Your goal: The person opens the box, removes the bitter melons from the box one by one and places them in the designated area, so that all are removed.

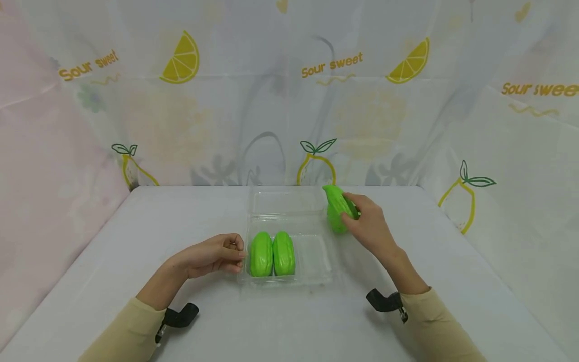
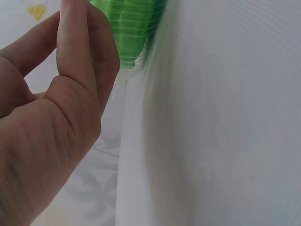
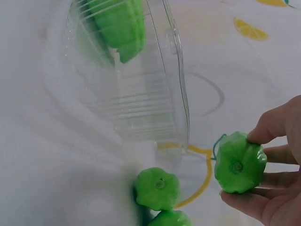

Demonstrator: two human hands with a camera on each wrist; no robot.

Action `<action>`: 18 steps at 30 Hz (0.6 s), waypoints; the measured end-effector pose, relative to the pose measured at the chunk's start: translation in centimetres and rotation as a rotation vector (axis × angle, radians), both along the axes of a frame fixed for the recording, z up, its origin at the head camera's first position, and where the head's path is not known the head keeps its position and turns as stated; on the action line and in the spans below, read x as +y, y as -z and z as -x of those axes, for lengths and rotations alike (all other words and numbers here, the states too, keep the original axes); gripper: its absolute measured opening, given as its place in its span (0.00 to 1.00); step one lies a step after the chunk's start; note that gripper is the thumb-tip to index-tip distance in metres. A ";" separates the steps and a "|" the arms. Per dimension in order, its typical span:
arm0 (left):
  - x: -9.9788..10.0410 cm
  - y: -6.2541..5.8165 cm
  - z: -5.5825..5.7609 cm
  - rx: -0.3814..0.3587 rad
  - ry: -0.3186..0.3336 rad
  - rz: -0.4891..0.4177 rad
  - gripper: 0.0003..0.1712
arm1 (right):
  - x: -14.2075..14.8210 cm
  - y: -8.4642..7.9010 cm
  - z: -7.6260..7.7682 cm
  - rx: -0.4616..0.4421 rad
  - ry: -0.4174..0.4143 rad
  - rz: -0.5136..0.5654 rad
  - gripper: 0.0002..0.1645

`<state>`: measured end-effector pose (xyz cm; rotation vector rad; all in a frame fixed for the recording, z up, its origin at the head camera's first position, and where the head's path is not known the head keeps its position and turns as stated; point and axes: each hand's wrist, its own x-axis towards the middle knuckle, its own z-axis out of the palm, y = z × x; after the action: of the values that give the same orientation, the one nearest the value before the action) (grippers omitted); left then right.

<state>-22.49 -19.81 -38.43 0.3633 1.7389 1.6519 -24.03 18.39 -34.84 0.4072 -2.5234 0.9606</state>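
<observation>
A clear plastic clamshell box (image 1: 314, 254) stands on the table, its lid (image 1: 287, 202) folded back. Side by side in its left part lie two bright green ridged toy vegetables (image 1: 261, 254). At the left rim, my left hand (image 1: 217, 255) pinches the box edge between thumb and bent fingers. My right hand (image 1: 368, 221) holds another green ridged vegetable (image 3: 240, 162) by its sides, beyond the box's right back corner. The right wrist view shows its lobed end. Below it there, two more green vegetables (image 3: 157, 188) sit beside the box, mostly hidden behind the held one in the head view.
A white cloth covers the table (image 1: 289, 322). Behind and to the sides hang pale curtains (image 1: 267, 110) printed with lemons and lettering. Black wrist mounts (image 1: 181, 315) are strapped at both sleeves.
</observation>
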 end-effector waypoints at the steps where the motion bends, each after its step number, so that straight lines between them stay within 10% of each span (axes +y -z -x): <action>1: 0.0 0.0 0.0 0.000 -0.002 0.001 0.09 | 0.2 0.0 0.1 -0.005 0.009 0.003 0.28; 18: 0.0 0.0 0.0 0.001 0.010 -0.013 0.07 | 2.3 0.8 1.3 -0.012 0.107 0.034 0.26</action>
<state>-22.49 -19.84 -38.45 0.3784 1.7243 1.6572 -25.35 20.66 -35.59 0.2544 -2.5083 0.9658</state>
